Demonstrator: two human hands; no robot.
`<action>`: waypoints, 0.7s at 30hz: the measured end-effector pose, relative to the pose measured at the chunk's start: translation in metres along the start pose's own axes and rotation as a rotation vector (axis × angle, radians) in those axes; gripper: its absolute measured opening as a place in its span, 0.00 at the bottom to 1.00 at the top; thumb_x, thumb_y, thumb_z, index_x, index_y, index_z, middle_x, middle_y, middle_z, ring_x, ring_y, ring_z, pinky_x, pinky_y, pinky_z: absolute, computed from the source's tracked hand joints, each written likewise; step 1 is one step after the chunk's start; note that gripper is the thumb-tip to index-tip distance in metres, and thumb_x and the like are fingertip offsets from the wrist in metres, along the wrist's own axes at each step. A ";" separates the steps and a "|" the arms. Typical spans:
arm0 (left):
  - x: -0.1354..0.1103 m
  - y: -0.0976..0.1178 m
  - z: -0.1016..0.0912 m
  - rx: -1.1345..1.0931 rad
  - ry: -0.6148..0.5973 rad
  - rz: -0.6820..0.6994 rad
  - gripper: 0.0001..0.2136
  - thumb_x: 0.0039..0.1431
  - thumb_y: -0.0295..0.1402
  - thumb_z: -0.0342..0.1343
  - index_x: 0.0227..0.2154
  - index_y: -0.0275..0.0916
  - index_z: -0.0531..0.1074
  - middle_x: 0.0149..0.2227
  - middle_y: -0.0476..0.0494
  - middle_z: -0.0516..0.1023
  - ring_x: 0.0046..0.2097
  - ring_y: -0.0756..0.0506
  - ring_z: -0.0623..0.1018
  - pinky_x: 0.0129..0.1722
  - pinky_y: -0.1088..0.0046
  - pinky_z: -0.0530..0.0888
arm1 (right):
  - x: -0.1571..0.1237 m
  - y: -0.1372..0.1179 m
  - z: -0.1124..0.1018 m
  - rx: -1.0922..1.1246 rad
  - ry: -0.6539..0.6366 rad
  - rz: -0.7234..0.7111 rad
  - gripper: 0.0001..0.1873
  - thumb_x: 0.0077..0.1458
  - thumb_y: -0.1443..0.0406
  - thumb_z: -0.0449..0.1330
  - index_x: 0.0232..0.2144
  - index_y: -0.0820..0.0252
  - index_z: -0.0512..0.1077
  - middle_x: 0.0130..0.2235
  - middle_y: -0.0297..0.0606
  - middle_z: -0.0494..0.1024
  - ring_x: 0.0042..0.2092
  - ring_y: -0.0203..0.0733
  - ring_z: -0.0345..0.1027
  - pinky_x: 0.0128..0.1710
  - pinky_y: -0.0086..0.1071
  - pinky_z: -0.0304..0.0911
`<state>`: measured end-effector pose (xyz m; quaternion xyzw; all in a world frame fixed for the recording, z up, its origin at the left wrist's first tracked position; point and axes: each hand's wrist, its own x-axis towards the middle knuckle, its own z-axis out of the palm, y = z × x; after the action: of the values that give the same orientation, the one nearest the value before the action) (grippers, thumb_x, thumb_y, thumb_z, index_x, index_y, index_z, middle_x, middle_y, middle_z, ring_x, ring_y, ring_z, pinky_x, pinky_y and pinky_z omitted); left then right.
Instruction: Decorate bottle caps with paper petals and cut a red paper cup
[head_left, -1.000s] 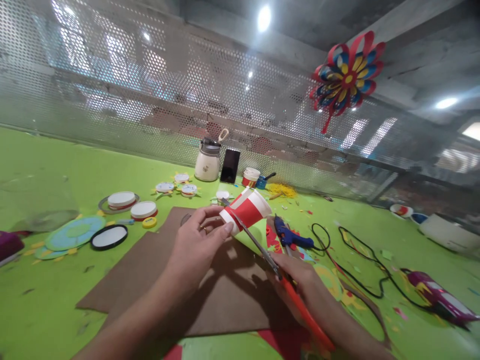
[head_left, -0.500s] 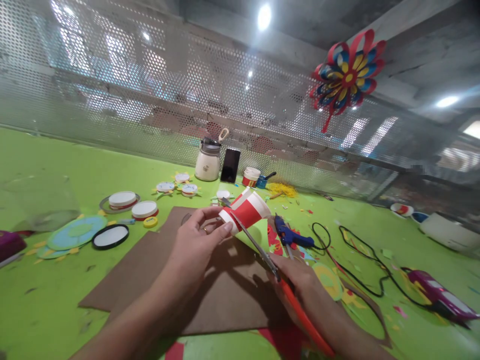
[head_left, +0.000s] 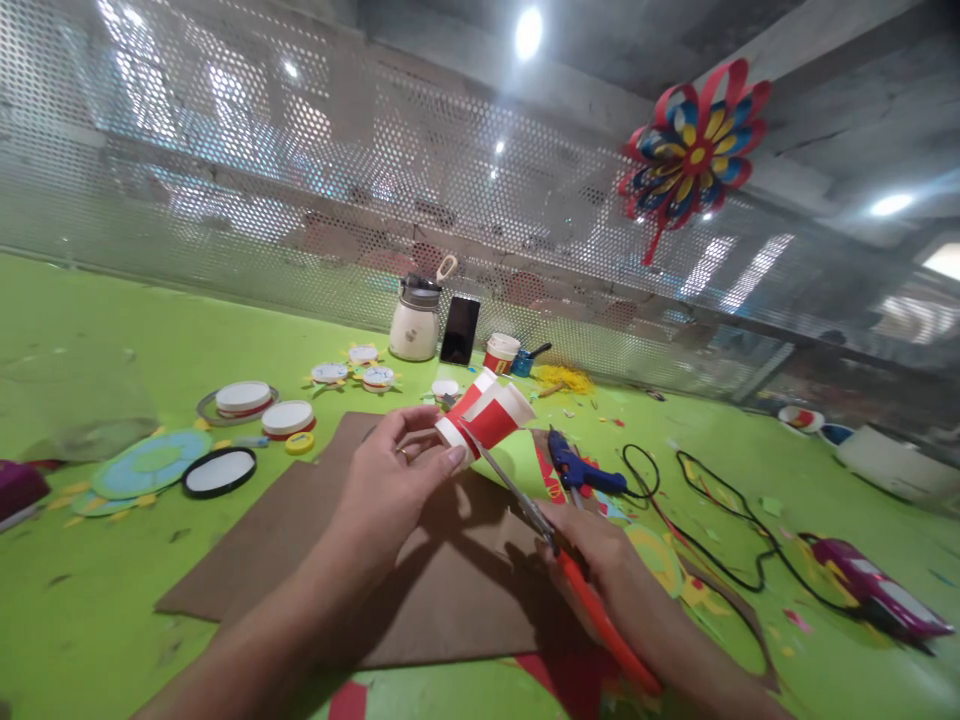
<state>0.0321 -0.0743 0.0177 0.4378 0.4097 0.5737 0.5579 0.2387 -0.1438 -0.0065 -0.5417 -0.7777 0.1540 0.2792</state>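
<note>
Between the thumb and fingers of my left hand (head_left: 401, 475) is a red and white paper cup (head_left: 501, 418), tilted and slit down its side. My right hand (head_left: 592, 550) is closed around the orange handles of a pair of scissors (head_left: 600, 615). The blades reach up to the cup's wall near my left thumb, at the slit. Below both hands lies a brown cardboard sheet (head_left: 442, 600). Just right of the cup, a blue glue gun (head_left: 585, 472) rests on the table.
White lids (head_left: 289, 418), a black-rimmed disc (head_left: 219, 472) and a blue paper disc (head_left: 150, 465) lie at left. Behind stand a white jar (head_left: 415, 325), a phone (head_left: 460, 330) and a small cup (head_left: 501, 353). A black cord (head_left: 727, 510) and a purple tool (head_left: 874, 585) lie at right.
The slit in the paper cup gapes wider, its two sides further apart. Both hands stay in nearly the same place, with the scissors still at the cup.
</note>
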 end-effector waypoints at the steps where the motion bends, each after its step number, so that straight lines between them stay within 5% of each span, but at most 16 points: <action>1: 0.003 -0.001 -0.001 0.042 -0.008 0.017 0.23 0.42 0.33 0.69 0.43 0.36 0.71 0.42 0.36 0.80 0.42 0.39 0.81 0.39 0.62 0.78 | 0.001 0.001 -0.001 0.022 -0.028 -0.001 0.18 0.57 0.71 0.53 0.49 0.56 0.73 0.44 0.39 0.79 0.46 0.46 0.72 0.46 0.36 0.65; 9: -0.004 -0.002 0.005 0.073 -0.010 0.065 0.21 0.49 0.33 0.65 0.45 0.37 0.68 0.44 0.38 0.78 0.43 0.42 0.80 0.41 0.65 0.77 | -0.002 0.004 0.001 0.013 -0.005 -0.031 0.19 0.57 0.71 0.52 0.50 0.57 0.72 0.41 0.38 0.79 0.42 0.44 0.72 0.43 0.36 0.64; 21: 0.008 -0.014 -0.001 0.042 -0.022 0.121 0.22 0.43 0.31 0.68 0.43 0.37 0.68 0.45 0.38 0.77 0.45 0.42 0.79 0.45 0.62 0.76 | -0.002 0.001 -0.001 -0.024 -0.026 0.009 0.19 0.60 0.65 0.51 0.51 0.57 0.73 0.47 0.43 0.80 0.46 0.50 0.74 0.48 0.44 0.66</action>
<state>0.0354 -0.0656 0.0046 0.4797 0.3883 0.5930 0.5172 0.2407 -0.1454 -0.0074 -0.5465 -0.7806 0.1531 0.2619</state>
